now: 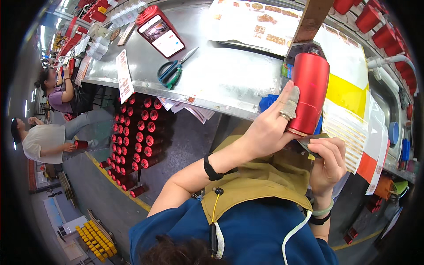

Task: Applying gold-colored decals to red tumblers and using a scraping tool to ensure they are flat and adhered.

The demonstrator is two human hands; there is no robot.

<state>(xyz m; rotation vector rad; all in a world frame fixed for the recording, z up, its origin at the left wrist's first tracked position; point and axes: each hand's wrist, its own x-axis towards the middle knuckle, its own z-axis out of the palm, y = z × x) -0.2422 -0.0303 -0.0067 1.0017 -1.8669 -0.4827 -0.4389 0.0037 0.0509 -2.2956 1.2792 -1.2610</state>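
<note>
A glossy red metal cylinder [312, 90] leans at the table's near edge, its far end against a dark bracket [304, 49] under a wooden post. My left hand [271, 126] is closed along its left side, with a pale covering on a fingertip and a ring showing. A thin line crosses the red surface near its lower end. Close to that lower end, my right hand [327, 163] pinches a thin, dark, flat piece [312, 146]; its exact kind cannot be made out. Part of the piece is hidden by the fingers.
Green-handled scissors [170, 73] and a phone [161, 36] propped on a red container lie on the metal table [229, 73]. Printed sticker sheets [265, 22] cover its far side. Several red cylinders [139, 137] stand below left. Two people [44, 141] are at the left.
</note>
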